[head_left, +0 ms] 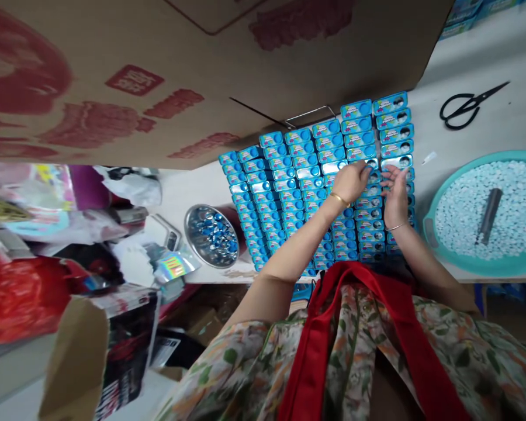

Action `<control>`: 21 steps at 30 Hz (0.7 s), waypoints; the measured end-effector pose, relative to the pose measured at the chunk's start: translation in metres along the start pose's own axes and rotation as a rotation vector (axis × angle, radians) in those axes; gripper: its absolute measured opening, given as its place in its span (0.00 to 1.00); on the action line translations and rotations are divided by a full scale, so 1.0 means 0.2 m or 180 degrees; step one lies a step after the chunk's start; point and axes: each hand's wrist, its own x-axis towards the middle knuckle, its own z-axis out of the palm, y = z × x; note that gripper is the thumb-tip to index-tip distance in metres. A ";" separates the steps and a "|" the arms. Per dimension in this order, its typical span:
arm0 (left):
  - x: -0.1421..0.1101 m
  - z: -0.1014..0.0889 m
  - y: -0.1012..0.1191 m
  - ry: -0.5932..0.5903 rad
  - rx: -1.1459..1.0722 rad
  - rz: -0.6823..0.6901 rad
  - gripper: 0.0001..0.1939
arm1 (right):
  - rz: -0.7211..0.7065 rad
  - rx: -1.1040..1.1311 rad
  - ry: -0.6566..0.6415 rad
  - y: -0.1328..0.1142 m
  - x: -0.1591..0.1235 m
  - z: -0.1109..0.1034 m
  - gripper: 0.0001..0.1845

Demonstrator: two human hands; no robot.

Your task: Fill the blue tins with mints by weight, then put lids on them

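Rows of small blue tins (290, 206) stand packed together on the white table. The tins in the left columns show a round blue spot on top, while those at the far right show a dark round opening. Over the right-hand columns, my left hand (351, 180), with a gold bangle at the wrist, has its fingertips pinched together at a tin's round spot. Whatever it may hold is too small to make out. Beside it my right hand (396, 196) rests over the rightmost column, fingers apart, with nothing visible in them.
A metal bowl (193, 238) of small blue shiny pieces stands left of the tins. On the right are a turquoise basin (430, 219) of pale pellets with a dark tube (491, 215) and black scissors (464, 110). A large carton (193, 70) rises behind; clutter fills the left.
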 end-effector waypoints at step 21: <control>0.17 -0.06 0.11 -0.0321 0.0349 -0.0546 0.21 | -0.2243 -0.2017 -0.0626 0.02 -0.13 -0.11 0.22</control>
